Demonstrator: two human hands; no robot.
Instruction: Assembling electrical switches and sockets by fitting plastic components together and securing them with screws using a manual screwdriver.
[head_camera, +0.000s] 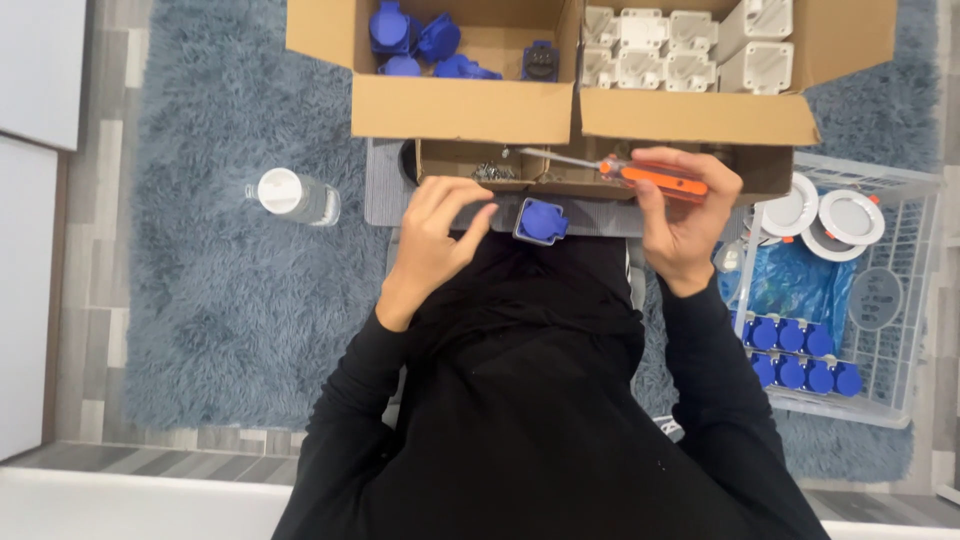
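while the right hand (683, 225) grips a screwdriver (640, 175), cardboard boxes (470, 110) crowd ahead.

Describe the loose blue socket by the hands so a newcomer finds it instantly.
Start at the big cardboard box at the top. Just below its front wall, on the grey mat, lies one square blue plastic socket with a hinged lid between the left hand and right hand. Unlike other blue sockets, it sits alone, unboxed.

- Screwdriver (655, 177) in my right hand (685, 225): orange handle, silver shaft.
- Socket cover (541, 221) near my left hand (437, 240): blue.
- Boxes (460, 108): plain brown cardboard, blue parts (415, 40) one side, white housings (650, 50) the other.
- Rug (220, 280): shaggy grey-blue.
- Basket (915, 300): white wire.
- My sleeves (340, 400): black.
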